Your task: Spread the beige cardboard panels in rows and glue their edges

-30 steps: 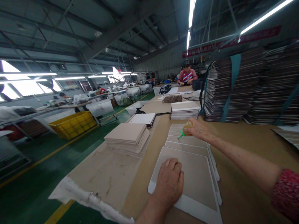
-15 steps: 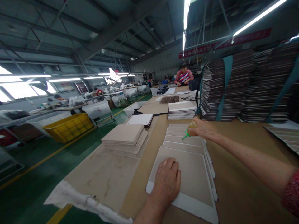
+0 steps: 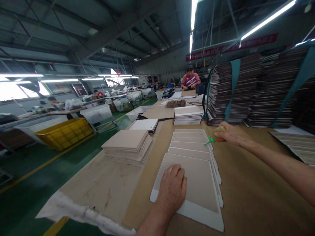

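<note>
My left hand (image 3: 172, 190) lies flat on the near corner of the front board (image 3: 197, 183), a grey card with a white border. Several such boards (image 3: 189, 141) are fanned out in an overlapping row running away from me on the brown table (image 3: 246, 196). My right hand (image 3: 230, 133) reaches out over the far right edge of that row. It grips a small amber glue bottle (image 3: 218, 130) whose green nozzle (image 3: 209, 142) points left and down at the boards' right edge.
A stack of grey cards (image 3: 129, 146) sits left of the row, with white-topped stacks (image 3: 188, 114) behind. Tall dark stacks with teal straps (image 3: 246, 91) line the right. A person in red (image 3: 189, 80) works at the far end. A yellow crate (image 3: 64, 132) stands on the green floor.
My right hand has moved the glue bottle to the right, from over the middle of the far boards to their right edge. My left hand stays on the front board.
</note>
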The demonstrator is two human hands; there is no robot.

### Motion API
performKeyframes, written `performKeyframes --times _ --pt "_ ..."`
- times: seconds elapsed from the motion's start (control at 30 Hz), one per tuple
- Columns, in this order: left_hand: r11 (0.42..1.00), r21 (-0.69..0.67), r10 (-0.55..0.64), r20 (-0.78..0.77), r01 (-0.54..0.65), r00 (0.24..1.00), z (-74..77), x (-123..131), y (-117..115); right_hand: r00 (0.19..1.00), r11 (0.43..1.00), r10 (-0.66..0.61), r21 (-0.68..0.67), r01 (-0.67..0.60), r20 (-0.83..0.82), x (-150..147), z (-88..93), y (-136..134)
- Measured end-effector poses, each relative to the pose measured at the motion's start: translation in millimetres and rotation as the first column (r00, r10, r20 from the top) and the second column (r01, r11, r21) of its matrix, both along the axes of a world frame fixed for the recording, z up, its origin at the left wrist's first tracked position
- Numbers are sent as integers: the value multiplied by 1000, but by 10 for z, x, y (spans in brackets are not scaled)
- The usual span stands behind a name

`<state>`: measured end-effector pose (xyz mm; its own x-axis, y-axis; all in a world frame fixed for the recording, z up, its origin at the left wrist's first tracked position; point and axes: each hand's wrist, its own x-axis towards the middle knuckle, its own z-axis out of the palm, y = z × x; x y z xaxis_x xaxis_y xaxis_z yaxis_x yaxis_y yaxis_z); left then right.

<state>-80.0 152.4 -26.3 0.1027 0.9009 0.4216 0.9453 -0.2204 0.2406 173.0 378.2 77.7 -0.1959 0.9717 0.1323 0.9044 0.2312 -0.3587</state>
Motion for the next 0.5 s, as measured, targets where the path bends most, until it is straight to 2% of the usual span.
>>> performKeyframes --times 0.13,0.23,0.5 --pt "1000 -5 3 -4 -3 1000 0 2 -5 1000 1000 -10 7 10 -9 30 -25 30" --pt "1000 -9 2 -6 -2 1000 13 5 -16 1000 1000 -11 8 11 -20 -62 -42 19" --pt "1000 -20 4 -6 -4 1000 35 1 -7 992 993 118 21 -117 -53 -710 -52 -64"
